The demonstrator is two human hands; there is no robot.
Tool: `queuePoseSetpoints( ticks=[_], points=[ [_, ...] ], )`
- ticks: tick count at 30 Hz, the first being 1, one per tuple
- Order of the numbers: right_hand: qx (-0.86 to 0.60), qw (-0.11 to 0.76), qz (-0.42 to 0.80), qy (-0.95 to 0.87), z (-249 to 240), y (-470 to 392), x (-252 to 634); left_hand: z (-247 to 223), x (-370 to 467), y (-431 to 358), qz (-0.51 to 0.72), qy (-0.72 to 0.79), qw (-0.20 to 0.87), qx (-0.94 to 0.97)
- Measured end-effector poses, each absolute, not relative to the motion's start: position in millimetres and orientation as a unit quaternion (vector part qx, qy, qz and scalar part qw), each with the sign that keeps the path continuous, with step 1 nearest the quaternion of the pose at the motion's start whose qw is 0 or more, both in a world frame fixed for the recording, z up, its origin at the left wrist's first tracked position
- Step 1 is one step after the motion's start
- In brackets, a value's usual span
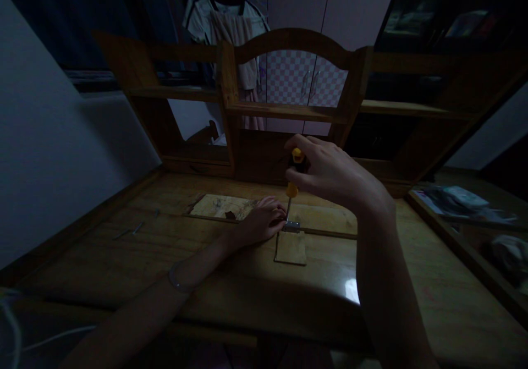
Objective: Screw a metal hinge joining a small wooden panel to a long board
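Note:
My right hand [330, 171] grips the yellow and black handle of a screwdriver [292, 188] from above. The shaft stands nearly upright, with its tip at the left end of a small metal hinge [292, 225]. My left hand [264, 221] lies low beside the tip, fingers curled and pressed together at the hinge's left edge; whatever they pinch is hidden. One side of the hinge meets a small square wooden piece [290, 249]. Behind it runs a long, narrow wooden board [330, 220], which continues left under my left hand.
The wooden desk [173, 281] has a few small metal pieces [137, 227] at the left. A wooden shelf unit [289, 113] rises along the back. Plastic-wrapped items [464, 197] lie beyond the right edge, and a white cable [58, 336] hangs at lower left.

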State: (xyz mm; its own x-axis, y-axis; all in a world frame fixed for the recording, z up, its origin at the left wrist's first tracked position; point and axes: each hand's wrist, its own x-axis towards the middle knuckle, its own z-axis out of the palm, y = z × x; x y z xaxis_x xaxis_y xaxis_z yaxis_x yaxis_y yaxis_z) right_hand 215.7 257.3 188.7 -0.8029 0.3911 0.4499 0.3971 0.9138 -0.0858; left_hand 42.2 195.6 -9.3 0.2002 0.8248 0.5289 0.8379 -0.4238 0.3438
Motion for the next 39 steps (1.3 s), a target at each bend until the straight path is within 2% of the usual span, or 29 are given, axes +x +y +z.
queuePoseSetpoints(
  ticks=[7, 14, 20, 25, 32, 39],
  points=[
    [-0.28, 0.228, -0.065, -0.93, 189.9, 255.5, 217.1, -13.0, 40.9, 197.7, -0.331, -0.527, 0.025, -0.782],
    [-0.221, 0.218, -0.02, -0.95, 190.6, 258.6, 217.9, -9.0, 42.1, 194.9, -0.328, -0.537, 0.017, -0.777],
    [-0.279, 0.233, -0.077, -0.928, 187.5, 254.3, 214.7, -8.3, 43.1, 194.9, -0.332, -0.535, 0.015, -0.777],
    [-0.227, 0.228, -0.028, -0.946, 190.3, 256.6, 218.8, -11.8, 41.9, 197.5, -0.332, -0.532, 0.018, -0.779],
    [-0.29, 0.219, -0.077, -0.929, 185.3, 261.8, 212.1, -12.6, 40.9, 197.1, -0.324, -0.525, 0.03, -0.787],
    [-0.231, 0.239, -0.028, -0.943, 188.0, 258.9, 217.3, -13.7, 40.9, 196.9, -0.326, -0.532, 0.03, -0.781]
  ],
)
